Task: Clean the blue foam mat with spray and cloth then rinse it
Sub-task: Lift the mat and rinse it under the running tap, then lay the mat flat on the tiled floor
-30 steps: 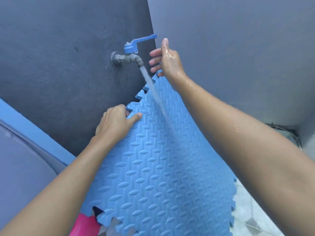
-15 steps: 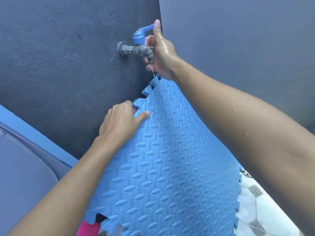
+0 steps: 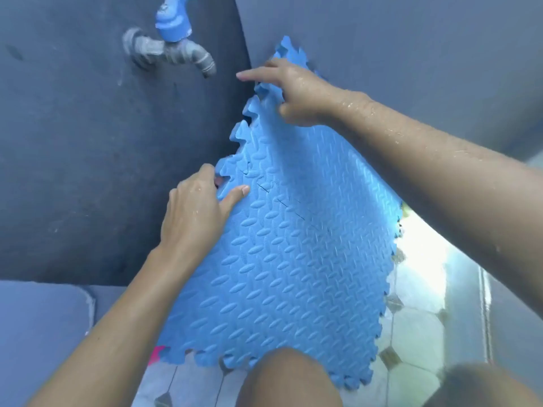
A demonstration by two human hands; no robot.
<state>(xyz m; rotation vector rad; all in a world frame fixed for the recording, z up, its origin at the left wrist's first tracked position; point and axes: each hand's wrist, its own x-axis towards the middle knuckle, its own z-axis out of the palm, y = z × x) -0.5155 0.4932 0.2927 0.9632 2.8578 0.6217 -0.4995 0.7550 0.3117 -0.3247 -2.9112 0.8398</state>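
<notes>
The blue foam mat (image 3: 282, 259) stands tilted in the corner where two dark walls meet, w/ its bumpy side facing the person. Its top corner leans on the right wall (image 3: 411, 54) and its bottom edge hangs just above the tile floor (image 3: 411, 333), near the person's knee (image 3: 288, 377). The left hand (image 3: 194, 212) is closed on the mat's jagged left edge, thumb on the front & fingers tucked behind. The right hand (image 3: 293, 92) grips the same edge higher up, near the top corner, w/ one finger poking out straight to the left. Both arms look wet, w/ drops on them. The tap (image 3: 173, 51) sticks out of the left wall (image 3: 73, 142), up & to the left of the mat, not touching it. It has a blue handle on top. No water runs from it. A bit of sth pink (image 3: 155, 353) peeks out under the mat's low left corner; can't tell what it is.
</notes>
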